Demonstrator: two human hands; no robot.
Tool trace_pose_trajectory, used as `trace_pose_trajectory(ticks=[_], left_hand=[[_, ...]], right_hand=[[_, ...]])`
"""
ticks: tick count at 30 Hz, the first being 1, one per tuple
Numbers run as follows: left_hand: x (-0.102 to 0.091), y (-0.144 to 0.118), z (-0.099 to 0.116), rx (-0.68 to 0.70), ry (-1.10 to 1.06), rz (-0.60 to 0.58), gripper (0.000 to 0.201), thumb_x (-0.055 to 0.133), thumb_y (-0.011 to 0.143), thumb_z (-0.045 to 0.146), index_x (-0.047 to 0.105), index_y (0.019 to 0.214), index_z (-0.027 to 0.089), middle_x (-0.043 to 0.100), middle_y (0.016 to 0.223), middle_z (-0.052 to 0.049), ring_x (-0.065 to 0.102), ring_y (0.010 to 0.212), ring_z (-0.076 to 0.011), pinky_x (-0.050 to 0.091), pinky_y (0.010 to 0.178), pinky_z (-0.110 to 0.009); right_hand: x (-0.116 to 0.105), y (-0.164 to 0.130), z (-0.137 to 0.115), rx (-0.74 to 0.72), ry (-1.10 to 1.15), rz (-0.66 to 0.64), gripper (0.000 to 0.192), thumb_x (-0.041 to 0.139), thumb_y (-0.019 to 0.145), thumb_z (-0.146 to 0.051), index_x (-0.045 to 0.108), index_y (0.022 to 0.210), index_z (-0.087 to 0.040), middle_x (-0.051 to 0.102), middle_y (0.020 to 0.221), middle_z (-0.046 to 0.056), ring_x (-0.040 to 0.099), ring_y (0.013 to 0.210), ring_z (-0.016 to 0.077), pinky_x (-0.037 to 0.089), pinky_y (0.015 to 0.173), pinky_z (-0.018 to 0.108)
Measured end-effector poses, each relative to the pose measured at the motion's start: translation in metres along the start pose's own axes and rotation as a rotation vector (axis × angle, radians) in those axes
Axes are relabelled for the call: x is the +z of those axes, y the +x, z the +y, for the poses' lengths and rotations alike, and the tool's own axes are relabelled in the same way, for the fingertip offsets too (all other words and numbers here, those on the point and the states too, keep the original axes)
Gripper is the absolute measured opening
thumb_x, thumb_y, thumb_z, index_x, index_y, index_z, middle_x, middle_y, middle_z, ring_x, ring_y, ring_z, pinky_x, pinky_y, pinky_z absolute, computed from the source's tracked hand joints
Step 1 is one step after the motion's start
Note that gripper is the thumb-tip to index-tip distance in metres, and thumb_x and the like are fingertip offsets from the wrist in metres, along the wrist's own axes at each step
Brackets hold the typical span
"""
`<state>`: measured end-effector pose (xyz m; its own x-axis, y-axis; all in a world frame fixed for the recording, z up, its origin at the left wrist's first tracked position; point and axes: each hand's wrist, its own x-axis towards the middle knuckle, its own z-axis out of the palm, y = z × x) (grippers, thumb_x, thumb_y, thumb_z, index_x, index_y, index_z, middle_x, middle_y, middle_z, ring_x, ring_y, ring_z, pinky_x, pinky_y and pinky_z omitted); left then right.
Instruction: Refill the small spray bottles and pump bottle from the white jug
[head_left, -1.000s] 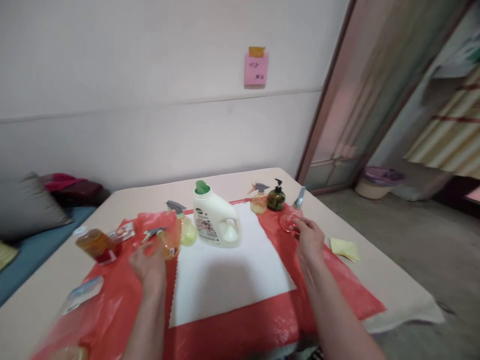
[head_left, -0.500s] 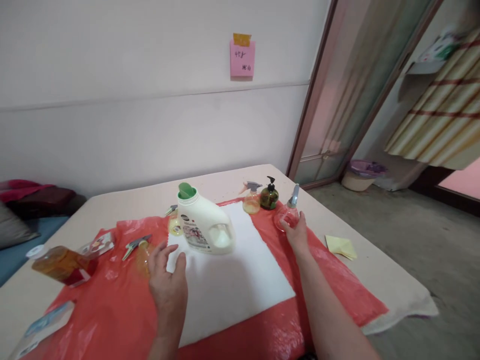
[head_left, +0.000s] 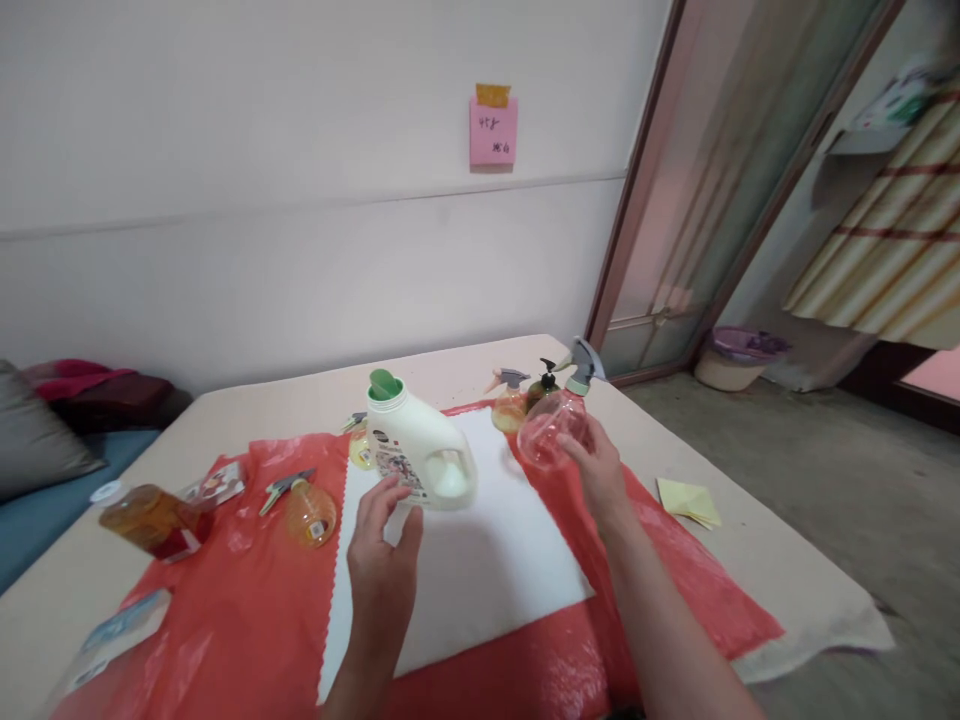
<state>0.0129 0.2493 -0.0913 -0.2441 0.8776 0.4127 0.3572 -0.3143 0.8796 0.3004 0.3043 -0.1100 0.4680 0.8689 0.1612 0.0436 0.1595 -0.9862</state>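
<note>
My right hand (head_left: 598, 470) grips a clear pink spray bottle (head_left: 547, 425) with a grey trigger head and holds it lifted above the red plastic sheet (head_left: 225, 600). My left hand (head_left: 384, 560) hovers with fingers apart over the white cloth (head_left: 480, 570), its fingertips close to a white detergent jug (head_left: 420, 455) with a green cap. An orange spray bottle (head_left: 307, 512) lies on its side to the left of that hand.
A yellow spray bottle (head_left: 508, 405) and a dark green pump bottle (head_left: 541, 385) stand at the back. An amber bottle (head_left: 150, 518) lies at the left. Yellow notes (head_left: 688, 500) lie near the table's right edge (head_left: 825, 610). A pink note (head_left: 493, 130) hangs on the wall.
My right hand has lifted the pink spray bottle off the sheet and tilted it. My left hand left the orange spray bottle and moved right, toward the white jug.
</note>
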Motion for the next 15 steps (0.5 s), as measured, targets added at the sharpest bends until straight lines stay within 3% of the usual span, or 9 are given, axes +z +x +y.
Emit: trace_pose_trajectory(ticks=[4,7,11,15], left_hand=[[-0.002,-0.006,0.023,-0.122,-0.173,-0.159,0.032,0.066,0.085,0.044,0.067,0.108,0.022,0.065,0.122,-0.01,0.059,0.119,-0.0284,0.047,0.101,-0.044],[-0.008,-0.008,0.037,-0.196,-0.338,-0.22,0.046,0.067,0.084,0.048,0.061,0.122,0.021,0.064,0.129,-0.013,0.056,0.126,-0.03,0.043,0.105,-0.044],[-0.017,-0.007,0.046,-0.19,-0.459,-0.276,0.055,0.067,0.084,0.049,0.057,0.131,0.022,0.062,0.133,-0.013,0.056,0.127,-0.0297,0.043,0.105,-0.042],[-0.026,-0.003,0.049,-0.251,-0.361,-0.24,0.04,0.066,0.085,0.049,0.067,0.11,0.018,0.071,0.104,-0.009,0.066,0.095,-0.0246,0.05,0.084,-0.035]], right_hand=[[0.017,-0.038,-0.022,-0.078,0.106,-0.358,0.067,0.079,0.069,-0.045,0.058,0.129,-0.024,0.062,0.134,0.009,0.056,0.125,0.0304,0.042,0.107,0.045],[0.035,-0.07,-0.028,-0.089,0.039,-0.59,0.073,0.081,0.067,-0.043,0.055,0.132,-0.024,0.06,0.137,0.01,0.055,0.126,0.0319,0.04,0.109,0.048],[0.064,-0.109,-0.044,-0.112,-0.126,-0.72,0.066,0.075,0.067,-0.024,0.056,0.13,-0.027,0.06,0.133,0.007,0.055,0.124,0.0281,0.042,0.107,0.046],[0.083,-0.128,-0.051,-0.076,-0.032,-0.796,0.068,0.079,0.063,-0.021,0.058,0.128,-0.028,0.059,0.136,0.007,0.052,0.128,0.0285,0.039,0.11,0.045]])
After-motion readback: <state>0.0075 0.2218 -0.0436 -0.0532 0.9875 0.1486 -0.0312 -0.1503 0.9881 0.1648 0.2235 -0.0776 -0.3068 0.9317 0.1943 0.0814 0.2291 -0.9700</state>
